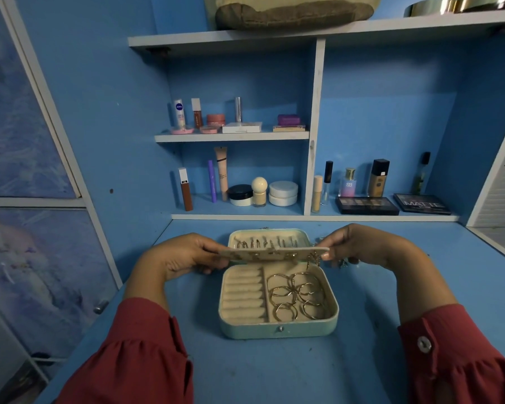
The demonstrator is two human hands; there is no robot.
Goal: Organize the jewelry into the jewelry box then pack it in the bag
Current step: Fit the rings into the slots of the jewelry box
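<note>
A mint-green jewelry box (277,330) lies open on the blue desk, its lid (267,239) tilted back with small earrings along it. Several gold hoop earrings (296,295) fill the right compartment; the ring rolls (242,295) on the left hold nothing. A cream earring panel (271,253) with studs and a dangling gold piece hovers flat over the back of the box. My left hand (187,253) pinches the panel's left end and my right hand (353,244) pinches its right end. A bag (292,11) lies on the top shelf.
Cosmetics stand on the shelves behind: tubes, jars (283,193), a perfume bottle (349,182) and two eyeshadow palettes (366,205). A chain or small jewelry piece (343,262) lies on the desk under my right hand. A cupboard door (27,199) closes off the left side.
</note>
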